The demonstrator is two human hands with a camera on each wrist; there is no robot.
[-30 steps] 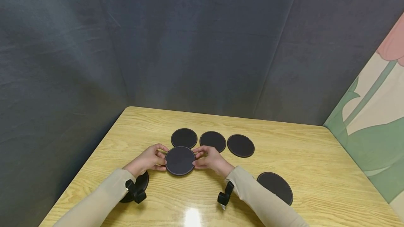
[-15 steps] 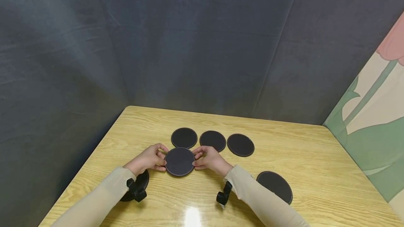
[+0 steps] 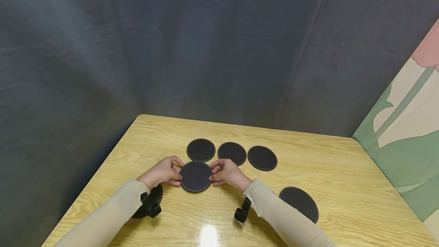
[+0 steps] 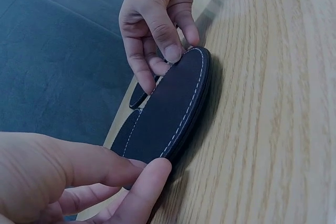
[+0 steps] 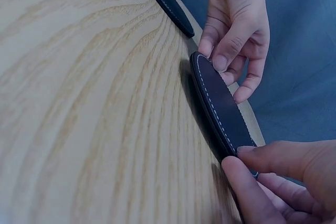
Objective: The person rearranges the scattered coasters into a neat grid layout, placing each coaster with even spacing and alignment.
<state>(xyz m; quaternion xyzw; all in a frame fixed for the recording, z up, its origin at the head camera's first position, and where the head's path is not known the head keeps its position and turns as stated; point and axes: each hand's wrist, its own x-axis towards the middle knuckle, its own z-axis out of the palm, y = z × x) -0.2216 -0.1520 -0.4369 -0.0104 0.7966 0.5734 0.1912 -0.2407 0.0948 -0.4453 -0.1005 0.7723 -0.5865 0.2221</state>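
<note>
Between both hands is a round black coaster with pale stitching along its rim. My left hand pinches its left edge between thumb and fingers, and my right hand pinches the right edge the same way. In the left wrist view the coaster is tilted close over the wood, and its edge looks layered. Its far rim meets the near rim of a back coaster in the head view. The right wrist view shows thumb and fingertips on the rim of the held coaster.
Two more black coasters, a middle one and a right one, continue the back row. Another coaster lies by my right forearm, and one is partly hidden under my left wrist. A dark curtain borders the wooden table.
The held coaster has shifted very slightly toward me, overlapping the back coaster a little less. Both hands keep their grip and hardly move.
</note>
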